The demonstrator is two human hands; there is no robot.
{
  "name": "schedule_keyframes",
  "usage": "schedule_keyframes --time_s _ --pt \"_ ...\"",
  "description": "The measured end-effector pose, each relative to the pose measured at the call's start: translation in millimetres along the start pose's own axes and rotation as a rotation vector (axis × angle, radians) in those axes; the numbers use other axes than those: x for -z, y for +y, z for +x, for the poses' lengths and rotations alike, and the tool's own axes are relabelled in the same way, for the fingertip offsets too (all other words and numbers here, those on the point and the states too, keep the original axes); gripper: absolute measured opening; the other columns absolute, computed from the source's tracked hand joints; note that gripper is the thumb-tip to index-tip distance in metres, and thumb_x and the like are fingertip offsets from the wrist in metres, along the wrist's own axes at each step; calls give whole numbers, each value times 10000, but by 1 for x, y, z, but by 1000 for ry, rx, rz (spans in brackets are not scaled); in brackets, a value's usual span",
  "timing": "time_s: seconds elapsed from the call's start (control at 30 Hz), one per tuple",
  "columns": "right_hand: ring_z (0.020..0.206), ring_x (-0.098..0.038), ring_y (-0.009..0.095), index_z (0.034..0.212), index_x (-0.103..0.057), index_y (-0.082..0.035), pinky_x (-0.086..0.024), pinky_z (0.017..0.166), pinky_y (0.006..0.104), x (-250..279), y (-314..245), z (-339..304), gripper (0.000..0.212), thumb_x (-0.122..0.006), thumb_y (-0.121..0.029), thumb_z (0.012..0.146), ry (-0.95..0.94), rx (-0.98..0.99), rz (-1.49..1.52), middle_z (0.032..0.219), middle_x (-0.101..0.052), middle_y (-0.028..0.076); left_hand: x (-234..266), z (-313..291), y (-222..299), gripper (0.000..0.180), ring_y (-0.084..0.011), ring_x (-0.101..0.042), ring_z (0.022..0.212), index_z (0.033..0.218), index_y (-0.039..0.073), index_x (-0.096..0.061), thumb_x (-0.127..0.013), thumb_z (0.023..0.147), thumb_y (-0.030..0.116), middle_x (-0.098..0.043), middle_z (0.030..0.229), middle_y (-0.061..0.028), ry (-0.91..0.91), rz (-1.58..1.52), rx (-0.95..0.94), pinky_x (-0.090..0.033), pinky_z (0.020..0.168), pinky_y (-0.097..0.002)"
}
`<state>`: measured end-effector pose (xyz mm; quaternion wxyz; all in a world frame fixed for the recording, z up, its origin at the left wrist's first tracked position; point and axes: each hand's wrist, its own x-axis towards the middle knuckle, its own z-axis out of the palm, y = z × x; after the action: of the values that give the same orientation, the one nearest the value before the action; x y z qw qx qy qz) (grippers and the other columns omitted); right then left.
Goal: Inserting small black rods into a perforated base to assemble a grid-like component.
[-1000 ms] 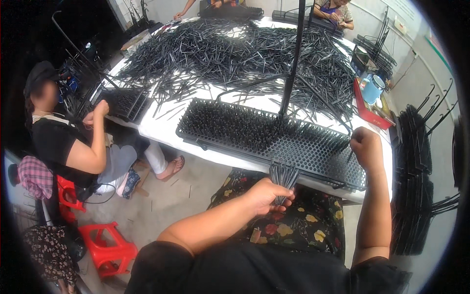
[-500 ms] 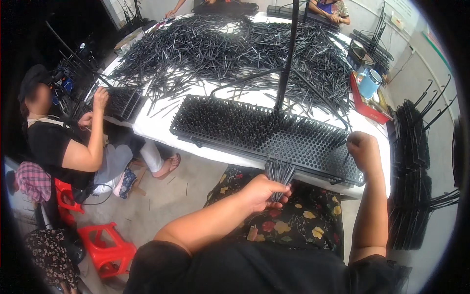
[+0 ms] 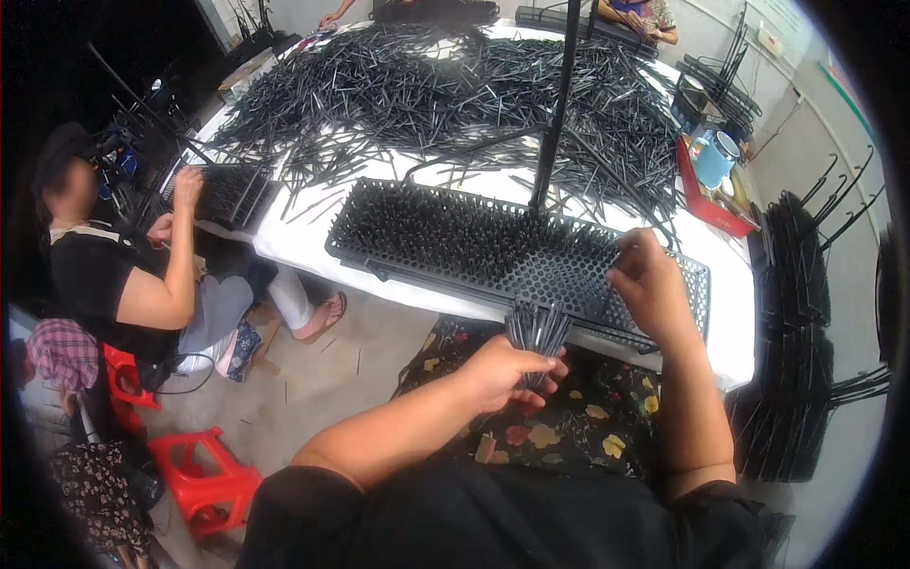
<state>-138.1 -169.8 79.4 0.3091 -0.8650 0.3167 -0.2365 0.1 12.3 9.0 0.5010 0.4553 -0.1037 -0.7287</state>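
My left hand (image 3: 517, 370) is closed round a bundle of thin black strips (image 3: 537, 332), their ends fanning upward just below the tray's near edge. In front of me a long black perforated tray (image 3: 578, 284) lies aslant on the white-covered table. Short black strips (image 3: 427, 228) stand upright, densely packed, in its left part and along its far side. Bare holes show toward the near middle and right. My right hand (image 3: 649, 289) is over the right part of the tray, fingers bent, thumb and forefinger apart; I see nothing between them. A black upright rod (image 3: 555, 133) rises behind the tray.
Loose black strips (image 3: 408, 90) heap across the table (image 3: 313, 242). At the right stand a red tray (image 3: 716, 211) and a blue mug (image 3: 718, 159); hooked black racks (image 3: 787, 332) line the wall. A person (image 3: 123, 275) works at another tray on the left, near red stools (image 3: 204, 479).
My right hand has moved left from the tray's right end, and its fingers have spread. My left hand keeps the bundle in nearly the same place.
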Motion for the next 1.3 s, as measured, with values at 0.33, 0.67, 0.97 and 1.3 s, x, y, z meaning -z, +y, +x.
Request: schedule_keyframes --time_s 0.33,0.67,0.97,1.3 --pt "694 -666 297 1026 -476 -31 -507 626 351 -32 5 19 325 -700 -52 791 158 135 52 741 -638 143 5 -8 -9 256 -239 -660 837 1094 10 -589 -651 849 49 -666 958 -138 6 -79 -36 -554 630 -365" --pt "690 -676 258 1064 -485 -46 -521 608 318 -55 17 25 343 -710 -63 806 334 242 147 779 -667 120 12 8 -3 330 -246 -654 832 1149 -1 -554 -650 847 89 -656 971 -145 68 -47 -44 -550 639 -379" --pt "701 -619 336 948 -542 -37 -489 615 377 -78 -7 41 228 -705 -88 796 339 303 63 772 -604 150 18 2 1 355 -321 -650 983 1201 -16 -543 -617 872 94 -647 1106 -194 67 -176 -55 -565 765 -493" --pt "876 -581 338 823 -643 -11 -471 784 410 -75 -10 42 134 -711 -14 708 270 500 -209 878 -631 132 20 13 -10 259 -284 -662 881 1098 14 -573 -658 857 56 -651 953 -136 -4 -208 -47 -578 741 -437"
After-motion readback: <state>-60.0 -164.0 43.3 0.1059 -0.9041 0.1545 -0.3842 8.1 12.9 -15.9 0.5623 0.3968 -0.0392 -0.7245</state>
